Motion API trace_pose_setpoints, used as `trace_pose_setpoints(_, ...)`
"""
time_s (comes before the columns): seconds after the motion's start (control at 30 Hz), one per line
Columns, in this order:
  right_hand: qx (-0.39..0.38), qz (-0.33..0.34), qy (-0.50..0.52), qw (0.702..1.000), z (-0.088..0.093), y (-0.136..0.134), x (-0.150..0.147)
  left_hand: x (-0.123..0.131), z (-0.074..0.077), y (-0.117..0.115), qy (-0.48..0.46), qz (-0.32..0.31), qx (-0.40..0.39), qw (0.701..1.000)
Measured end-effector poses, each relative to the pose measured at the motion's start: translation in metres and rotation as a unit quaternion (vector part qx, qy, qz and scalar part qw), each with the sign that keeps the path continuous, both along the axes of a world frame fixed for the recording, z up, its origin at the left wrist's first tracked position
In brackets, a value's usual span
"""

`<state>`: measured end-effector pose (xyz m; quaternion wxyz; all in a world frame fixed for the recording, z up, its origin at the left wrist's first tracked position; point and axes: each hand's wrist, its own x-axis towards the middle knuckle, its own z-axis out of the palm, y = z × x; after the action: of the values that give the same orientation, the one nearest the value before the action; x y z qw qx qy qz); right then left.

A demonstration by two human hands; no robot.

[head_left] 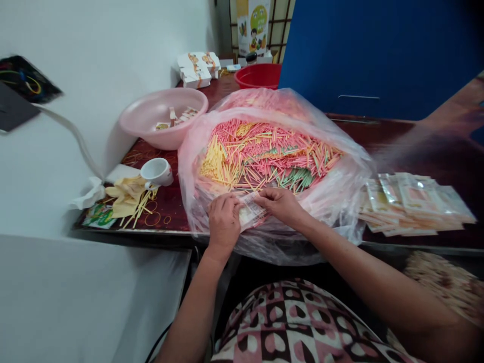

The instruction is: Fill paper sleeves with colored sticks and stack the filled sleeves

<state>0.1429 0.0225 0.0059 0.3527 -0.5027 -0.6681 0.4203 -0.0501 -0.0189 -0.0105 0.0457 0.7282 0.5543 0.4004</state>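
Note:
A large clear plastic bag (340, 191) lies open on the dark table (166, 212), full of thin pink, yellow and green sticks (264, 151). At its near edge both my hands grip one small clear packet (249, 209). My left hand (224, 222) is closed on the packet's left side. My right hand (282, 204) pinches its right end, fingers pressed together. The packet seems to hold a few sticks.
A pile of filled packets (412, 204) lies right of the bag. A pink basin (162, 116) with packets, a white cup (158, 172), loose yellow sticks (132, 201), white boxes (196, 68) and a red bowl (259, 75) stand left and behind. A blurred arm (449, 121) crosses at right.

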Motion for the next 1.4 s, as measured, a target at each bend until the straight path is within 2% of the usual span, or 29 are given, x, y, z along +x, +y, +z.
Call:
trace_pose_setpoints(0.07,-0.009,0.001,0.028,1.0,0.001,-0.002,-0.002,-0.002,0.002,0.002,-0.051,0.004,-0.034,0.998)
trace_pose_setpoints(0.17,0.011,0.01,0.034,0.999,0.001,-0.004,-0.006,-0.006,0.009,0.005,-0.135,-0.008,-0.128,0.982)
trace_pose_setpoints(0.27,0.033,0.024,0.001,0.999,-0.003,-0.004,-0.008,-0.011,0.016,0.01,-0.149,-0.018,-0.172,0.974)
trace_pose_setpoints(0.4,0.013,0.047,-0.027,0.998,-0.009,-0.005,-0.009,-0.016,0.017,0.013,-0.077,0.001,-0.159,0.984)
trace_pose_setpoints(0.6,0.005,0.072,-0.09,0.993,-0.008,-0.004,-0.01,-0.024,0.002,0.014,-0.078,0.031,-0.11,0.99)
trace_pose_setpoints(0.7,0.043,0.071,-0.102,0.991,-0.006,-0.002,-0.009,-0.029,-0.001,0.016,-0.061,0.019,-0.086,0.994)
trace_pose_setpoints(0.83,0.105,0.022,-0.049,0.993,-0.002,0.002,-0.011,-0.03,0.002,0.015,-0.075,-0.013,-0.042,0.996)
trace_pose_setpoints(0.9,0.069,0.017,-0.011,0.997,0.001,0.004,-0.014,-0.029,0.006,0.013,-0.089,-0.039,-0.006,0.995)
trace_pose_setpoints(0.97,-0.001,0.039,0.033,0.999,0.003,0.005,-0.018,-0.027,0.008,0.013,-0.09,-0.057,0.014,0.994)
trace_pose_setpoints(1.03,-0.066,0.062,0.084,0.992,0.005,0.005,-0.021,-0.026,0.009,0.013,-0.074,-0.055,0.019,0.996)
trace_pose_setpoints(1.1,-0.09,0.067,0.114,0.987,0.007,0.005,-0.022,-0.025,0.008,0.013,-0.053,-0.048,0.024,0.997)
trace_pose_setpoints(1.27,-0.052,0.044,0.048,0.996,0.007,0.004,-0.024,-0.024,0.006,0.014,-0.032,-0.059,0.009,0.998)
trace_pose_setpoints(1.4,-0.001,0.019,0.011,1.0,0.004,0.004,-0.028,-0.021,0.01,0.014,-0.004,-0.058,-0.015,0.998)
